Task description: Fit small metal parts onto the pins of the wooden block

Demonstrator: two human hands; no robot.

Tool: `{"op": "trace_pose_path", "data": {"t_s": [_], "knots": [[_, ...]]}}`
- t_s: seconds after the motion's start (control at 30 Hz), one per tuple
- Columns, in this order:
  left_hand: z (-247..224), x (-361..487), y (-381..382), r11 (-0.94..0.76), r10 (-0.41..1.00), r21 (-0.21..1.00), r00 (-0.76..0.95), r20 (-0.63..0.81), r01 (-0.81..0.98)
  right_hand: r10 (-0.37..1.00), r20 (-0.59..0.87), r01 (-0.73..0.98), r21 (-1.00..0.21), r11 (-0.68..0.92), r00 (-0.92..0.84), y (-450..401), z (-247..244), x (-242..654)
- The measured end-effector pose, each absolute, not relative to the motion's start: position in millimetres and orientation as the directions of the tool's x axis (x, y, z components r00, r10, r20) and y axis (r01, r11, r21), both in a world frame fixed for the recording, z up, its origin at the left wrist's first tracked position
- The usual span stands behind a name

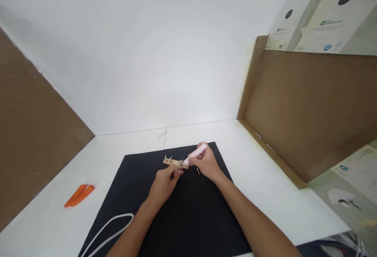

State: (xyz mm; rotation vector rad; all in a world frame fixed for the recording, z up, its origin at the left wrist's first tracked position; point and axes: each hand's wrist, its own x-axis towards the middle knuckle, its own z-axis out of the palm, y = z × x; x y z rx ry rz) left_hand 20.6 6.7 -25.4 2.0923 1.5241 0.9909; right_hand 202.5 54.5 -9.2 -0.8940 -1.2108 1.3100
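A white tabletop (259, 178) meets a plain white wall (165, 53) at its far edge. A flat brown panel (32, 131) bounds the left; a second brown panel with a raised border (318, 104) bounds the right, with printed white sheets (326, 21) visible above it. On the tabletop lies a large black rectangular mat (194, 217). Left of the mat, well apart from both hands, rests a bright orange, two-pronged flat object (79, 196). A white looped cable (110, 219) crosses the mat's near left part and meets the left forearm. A short, thin, metallic-looking piece (198, 171) lies on the mat, just beside the near side of the right hand. Of these surroundings, none stands between the two hands.

The small light-wood strip with metal fittings (176, 163) lies near the mat's far edge, running left to right with a slight slant. Several fittings rise from its upper face.

The left hand (168, 176) is at the near edge of the strip's right half, thumb and fingers held narrow; whether they close on the wood or on a fitting cannot be told. Most of the strip extends beyond and to the left of these fingertips.

The right hand (207, 163) grips a pale pink, straight-edged bar (196, 154), tilted so that its lower end reaches the strip's right end; contact cannot be confirmed.
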Motion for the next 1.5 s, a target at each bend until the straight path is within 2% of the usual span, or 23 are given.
{"op": "trace_pose_path", "data": {"t_s": [0.2,0.4,0.47,0.67,0.9,1.07,1.33,1.4,1.5], "knots": [[-25,22,6,-0.369,0.923,0.646,0.185,0.337,0.668,0.981,0.137,-0.265,-0.959,0.097,-0.138,53,-10,200],[-23,23,5,-0.333,0.938,0.705,0.142,0.317,0.626,0.983,0.178,-0.135,-0.976,0.172,-0.033,57,-16,202],[-24,24,5,-0.328,0.937,0.704,0.123,0.326,0.630,0.984,0.174,-0.147,-0.975,0.166,-0.043,56,-14,203],[-29,22,7,-0.362,0.911,0.659,0.098,0.402,0.660,0.974,0.152,-0.274,-0.956,0.102,-0.169,54,-8,202],[-35,19,12,-0.597,0.771,0.549,0.227,0.595,0.585,0.964,0.126,-0.293,-0.955,0.053,-0.235,54,-7,205],[-30,21,10,-0.676,0.703,0.468,0.308,0.642,0.569,0.926,0.164,-0.256,-0.964,0.076,-0.341,51,2,212],[-29,22,9,-0.712,0.659,0.407,0.344,0.669,0.572,0.966,0.197,-0.173,-0.971,0.168,-0.165,54,-2,212],[-30,22,9,-0.716,0.657,0.406,0.353,0.666,0.568,0.965,0.195,-0.172,-0.971,0.165,-0.176,56,-1,215],[-31,21,10,-0.725,0.649,0.397,0.366,0.666,0.563,0.944,0.174,-0.192,-0.974,0.122,-0.280,56,3,222]]}}
